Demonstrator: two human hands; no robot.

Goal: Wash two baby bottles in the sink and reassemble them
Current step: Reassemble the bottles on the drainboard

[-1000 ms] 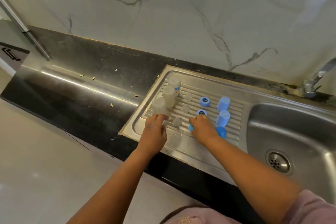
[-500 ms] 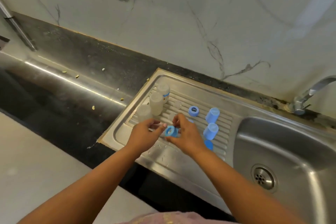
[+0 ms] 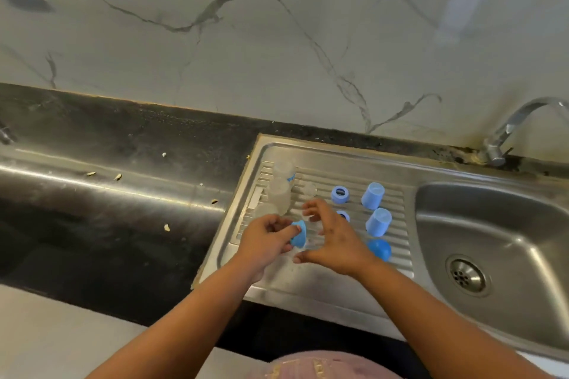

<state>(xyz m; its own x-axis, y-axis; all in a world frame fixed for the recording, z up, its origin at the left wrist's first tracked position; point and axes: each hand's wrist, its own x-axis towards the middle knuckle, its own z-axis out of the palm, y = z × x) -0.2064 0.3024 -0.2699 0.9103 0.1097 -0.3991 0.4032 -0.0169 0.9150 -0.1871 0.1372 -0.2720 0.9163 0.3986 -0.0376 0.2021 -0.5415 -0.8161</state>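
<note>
Left hand (image 3: 264,238) pinches a blue plastic bottle ring (image 3: 299,234); right hand (image 3: 334,235), at its 3 o'clock, spreads open, empty.

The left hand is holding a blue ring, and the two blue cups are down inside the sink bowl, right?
Not quite. The left hand does hold the blue ring, but the head view shows the two blue cups standing on the ribbed drainboard, beside the sink bowl.
</note>
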